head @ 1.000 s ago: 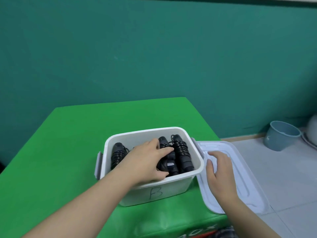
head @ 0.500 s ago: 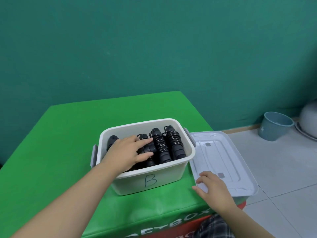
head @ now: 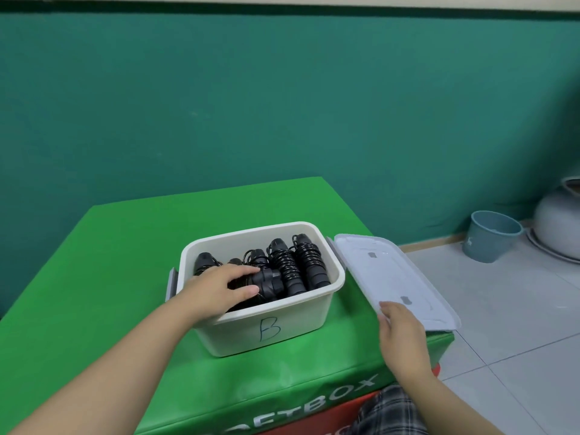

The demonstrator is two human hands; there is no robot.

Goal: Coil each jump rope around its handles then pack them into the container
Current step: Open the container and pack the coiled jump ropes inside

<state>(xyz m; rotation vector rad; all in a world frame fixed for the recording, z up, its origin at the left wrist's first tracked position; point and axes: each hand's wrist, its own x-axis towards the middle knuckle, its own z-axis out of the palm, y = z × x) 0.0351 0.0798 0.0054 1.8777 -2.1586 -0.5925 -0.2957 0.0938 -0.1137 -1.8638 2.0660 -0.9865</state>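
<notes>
A white container [head: 310, 312] marked "B" stands on the green table [head: 131, 246]. Inside it lie several black jump ropes [head: 298, 265], each coiled round its handles. My left hand [head: 219, 288] reaches into the container, its fingers and thumb curled round a coiled rope near the front. The grey lid [head: 392, 274] lies flat to the right of the container, overhanging the table's edge. My right hand [head: 403, 337] holds the lid's near corner.
The table's right edge drops to a tiled floor [head: 518, 324]. A blue bucket [head: 489, 235] and a pale basin [head: 561, 221] sit by the teal wall at the far right. Green tabletop stretches left of and behind the container.
My left hand has shifted leftward inside the container, staying on the ropes. My right hand slid from the lid's middle back to its near corner. The view pulled back.
</notes>
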